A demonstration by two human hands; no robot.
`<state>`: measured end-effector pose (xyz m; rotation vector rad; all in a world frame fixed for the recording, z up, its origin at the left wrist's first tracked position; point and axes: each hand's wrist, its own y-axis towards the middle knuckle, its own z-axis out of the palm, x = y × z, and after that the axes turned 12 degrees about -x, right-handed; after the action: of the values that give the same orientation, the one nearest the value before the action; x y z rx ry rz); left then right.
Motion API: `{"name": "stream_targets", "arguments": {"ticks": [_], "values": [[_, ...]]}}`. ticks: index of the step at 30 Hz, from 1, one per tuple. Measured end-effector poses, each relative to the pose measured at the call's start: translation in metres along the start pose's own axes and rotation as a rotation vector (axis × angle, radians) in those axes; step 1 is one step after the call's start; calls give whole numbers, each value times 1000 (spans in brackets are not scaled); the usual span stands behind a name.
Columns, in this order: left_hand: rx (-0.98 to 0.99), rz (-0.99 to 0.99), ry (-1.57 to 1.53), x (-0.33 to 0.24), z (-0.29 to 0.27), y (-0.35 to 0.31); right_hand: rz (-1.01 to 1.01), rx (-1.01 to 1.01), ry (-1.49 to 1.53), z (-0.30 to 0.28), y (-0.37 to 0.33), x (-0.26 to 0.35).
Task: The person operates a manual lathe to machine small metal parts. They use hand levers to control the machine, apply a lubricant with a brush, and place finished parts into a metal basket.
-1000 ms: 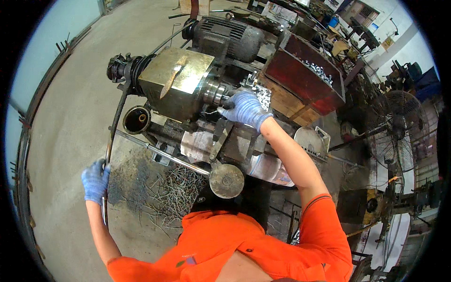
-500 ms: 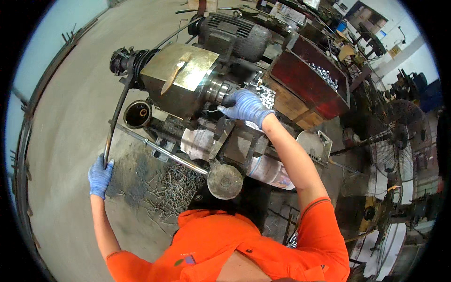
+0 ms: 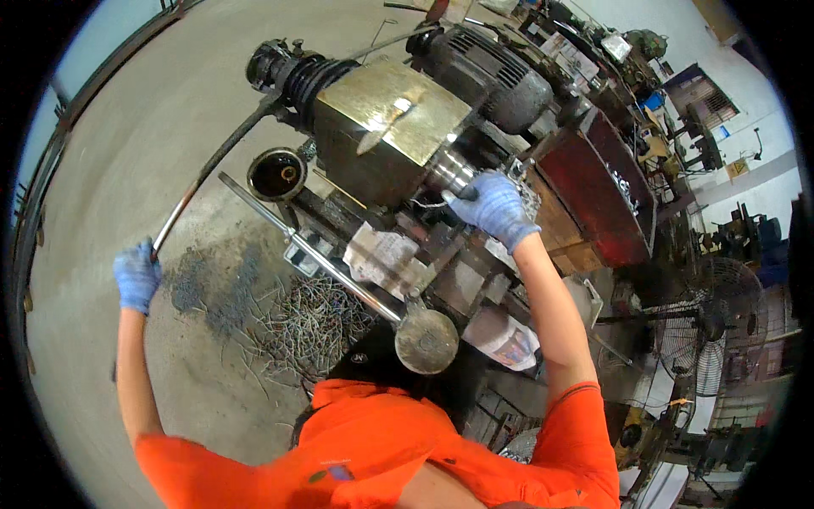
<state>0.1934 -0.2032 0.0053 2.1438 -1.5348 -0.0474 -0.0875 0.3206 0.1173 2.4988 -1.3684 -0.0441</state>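
The left grip (image 3: 138, 276) is closed round the lower part of a long dark lever (image 3: 203, 176), which rises from it, up and to the right, to the machine's pulley end. The right grip (image 3: 494, 206) has its fingers curled just beside the shiny spindle (image 3: 448, 173), which lies to its upper left; whether it pinches anything there cannot be told. Bare floor (image 3: 93, 187) gives open room left of and above the left grip. The right grip has less: the machine housing (image 3: 365, 157) stands to its left and a red bin (image 3: 593, 188) to its right. Between the two grips a chrome bar (image 3: 339, 276) slants down to a round metal disc (image 3: 426, 341), below the right grip. Right of the left grip and lower lies a heap of thin metal scraps (image 3: 305, 327); a motor (image 3: 492, 78) sits above the right grip.
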Motion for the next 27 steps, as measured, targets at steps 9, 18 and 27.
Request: {"name": "stream_targets", "arguments": {"ticks": [9, 18, 27], "values": [[63, -31, 164, 50, 30, 60, 50, 133, -18, 0, 2, -3], [-117, -574, -1028, -158, 109, 17, 34, -467, 163, -62, -103, -48], [252, 196, -512, -221, 219, 22, 513, -374, 6, -77, -287, -155]]}}
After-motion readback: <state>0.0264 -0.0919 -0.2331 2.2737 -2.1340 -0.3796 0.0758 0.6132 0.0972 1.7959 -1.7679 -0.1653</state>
